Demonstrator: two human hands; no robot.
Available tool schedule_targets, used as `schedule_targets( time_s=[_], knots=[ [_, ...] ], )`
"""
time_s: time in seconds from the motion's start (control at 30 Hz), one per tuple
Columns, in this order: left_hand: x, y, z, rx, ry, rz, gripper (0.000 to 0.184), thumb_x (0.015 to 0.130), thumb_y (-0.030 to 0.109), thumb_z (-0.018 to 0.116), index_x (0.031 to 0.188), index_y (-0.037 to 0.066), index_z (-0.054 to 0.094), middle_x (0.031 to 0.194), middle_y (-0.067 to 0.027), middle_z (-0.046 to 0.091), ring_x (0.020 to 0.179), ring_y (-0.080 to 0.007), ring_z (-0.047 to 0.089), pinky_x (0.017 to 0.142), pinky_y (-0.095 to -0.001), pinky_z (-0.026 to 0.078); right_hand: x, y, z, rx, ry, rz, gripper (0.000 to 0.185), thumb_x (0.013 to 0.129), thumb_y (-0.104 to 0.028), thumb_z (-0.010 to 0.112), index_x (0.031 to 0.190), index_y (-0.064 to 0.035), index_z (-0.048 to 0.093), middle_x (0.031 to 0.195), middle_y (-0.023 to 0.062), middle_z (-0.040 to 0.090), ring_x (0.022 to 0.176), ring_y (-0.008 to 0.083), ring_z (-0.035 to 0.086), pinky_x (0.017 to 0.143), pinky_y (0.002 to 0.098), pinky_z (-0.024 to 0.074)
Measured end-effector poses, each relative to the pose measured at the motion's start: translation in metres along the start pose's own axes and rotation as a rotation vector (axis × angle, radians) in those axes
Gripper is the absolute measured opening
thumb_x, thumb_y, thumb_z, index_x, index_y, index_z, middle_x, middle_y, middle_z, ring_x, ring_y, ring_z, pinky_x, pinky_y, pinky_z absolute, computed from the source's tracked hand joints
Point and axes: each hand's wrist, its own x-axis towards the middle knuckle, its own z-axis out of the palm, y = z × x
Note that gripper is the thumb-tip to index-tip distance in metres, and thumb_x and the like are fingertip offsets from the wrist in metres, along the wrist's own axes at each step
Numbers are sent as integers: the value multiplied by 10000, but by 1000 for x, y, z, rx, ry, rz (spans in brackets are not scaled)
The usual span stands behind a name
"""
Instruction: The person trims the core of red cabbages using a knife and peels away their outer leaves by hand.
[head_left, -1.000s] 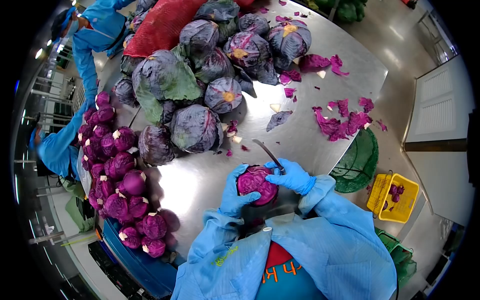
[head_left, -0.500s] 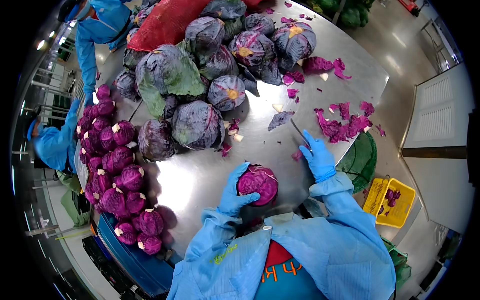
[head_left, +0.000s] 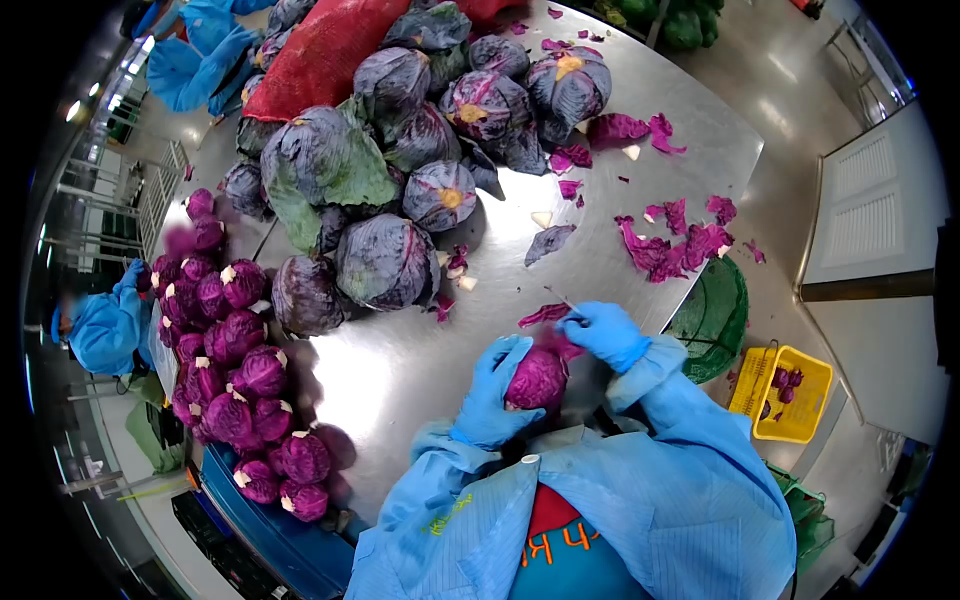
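My left hand (head_left: 496,392), in a blue glove, is wrapped round the left side of a peeled red cabbage (head_left: 538,380) above the steel table. My gloved right hand (head_left: 606,334) is closed on a knife (head_left: 560,297); only a short thin stretch of it shows beyond the fingers. That hand is just right of the cabbage's top, where a blurred purple leaf lies between the two. A loose purple leaf (head_left: 543,315) is right beside the knife. Farther off, unpeeled cabbages (head_left: 392,262) with dark outer leaves are heaped on the table.
Peeled red cabbages (head_left: 232,338) are piled along the left edge. A red mesh sack (head_left: 322,60) lies across the back heap. Leaf scraps (head_left: 675,245) litter the right side. Beyond that edge are a green mesh basket (head_left: 712,325) and a yellow crate (head_left: 785,427). Co-workers in blue are at left.
My right hand has moved left with the knife, up to the cabbage. The left hand and cabbage have shifted slightly right. A purple leaf now lies near the knife. The co-workers' arms have moved.
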Motion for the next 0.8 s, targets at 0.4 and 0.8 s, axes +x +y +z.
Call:
schedule_targets(
  time_s=[0.4,0.8],
  knots=[
    [-35,-57,-30,-402,17,-371,1000,612,240,914,1400,25,337,1346,-112,433,1263,-243,435,1106,-358,340,-49,23,-36,-43,338,-107,533,858,-160,691,1366,-162,531,1040,78,611,881,212,614,765,308,525],
    [-21,-66,-44,-1159,118,-773,823,800,503,724,1419,57,416,1336,-116,546,1192,-249,549,1010,-386,464,-17,-22,44,666,-122,-161,770,770,-170,812,1450,-187,451,1212,47,550,711,45,452,703,226,431]
  ],
)
